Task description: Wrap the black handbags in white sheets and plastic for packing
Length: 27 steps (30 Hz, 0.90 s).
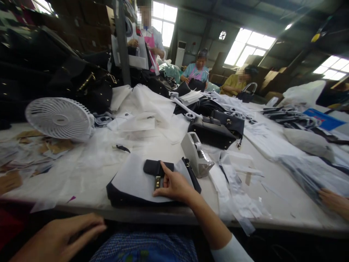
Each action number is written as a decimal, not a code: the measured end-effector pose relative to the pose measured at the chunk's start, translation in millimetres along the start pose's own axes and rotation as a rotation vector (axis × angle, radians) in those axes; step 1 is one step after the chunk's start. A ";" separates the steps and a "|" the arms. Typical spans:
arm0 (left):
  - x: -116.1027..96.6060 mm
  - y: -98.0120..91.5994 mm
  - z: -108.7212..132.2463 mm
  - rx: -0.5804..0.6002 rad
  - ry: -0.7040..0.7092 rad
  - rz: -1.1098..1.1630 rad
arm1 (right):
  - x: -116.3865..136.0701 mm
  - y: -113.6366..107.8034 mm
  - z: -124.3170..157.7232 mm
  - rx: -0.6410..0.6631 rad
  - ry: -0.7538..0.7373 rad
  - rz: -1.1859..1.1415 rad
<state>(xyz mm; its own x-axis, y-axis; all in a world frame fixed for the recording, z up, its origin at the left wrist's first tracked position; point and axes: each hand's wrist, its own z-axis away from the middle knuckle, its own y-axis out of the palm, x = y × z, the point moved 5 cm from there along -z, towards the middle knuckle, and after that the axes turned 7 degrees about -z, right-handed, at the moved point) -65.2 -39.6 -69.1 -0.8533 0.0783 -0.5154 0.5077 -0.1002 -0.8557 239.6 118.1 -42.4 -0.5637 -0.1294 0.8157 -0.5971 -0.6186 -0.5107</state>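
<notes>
A black handbag (pixel 117 196) lies flat near the table's front edge, mostly covered by a white wrapping sheet (pixel 133 180). Its black flap (pixel 152 167) with a gold clasp (pixel 157 181) pokes out over the sheet. My right hand (pixel 174 185) rests on the bag beside the clasp, forefinger stretched up onto the flap, the other fingers curled; it grips nothing. My left hand (pixel 61 236) hovers low below the table edge, over my lap, fingers loosely extended and holding nothing.
A grey tape dispenser (pixel 196 154) stands right of the bag, another black handbag (pixel 215 131) behind it. A white fan (pixel 58 118) sits at left. White wrapping and plastic strips (pixel 234 196) litter the table. Another person's hand (pixel 335 202) is at right; people work at the far end.
</notes>
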 end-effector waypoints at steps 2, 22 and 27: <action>-49.1 -21.6 -33.1 -0.052 0.033 0.050 | -1.2 0.9 -0.8 0.003 0.004 -0.001; -143.0 22.9 -192.3 0.445 0.172 -0.131 | -2.6 2.7 -2.3 0.023 -0.011 0.101; -143.3 31.3 -194.5 0.443 0.202 -0.173 | -3.2 2.9 -1.9 0.005 -0.024 0.100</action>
<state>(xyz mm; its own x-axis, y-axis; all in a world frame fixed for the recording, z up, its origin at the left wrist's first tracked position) 96.0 139.0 -30.9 -0.8583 0.3167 -0.4037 0.2245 -0.4758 -0.8504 238.5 118.2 -47.0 -0.6065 -0.2093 0.7671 -0.5354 -0.6057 -0.5886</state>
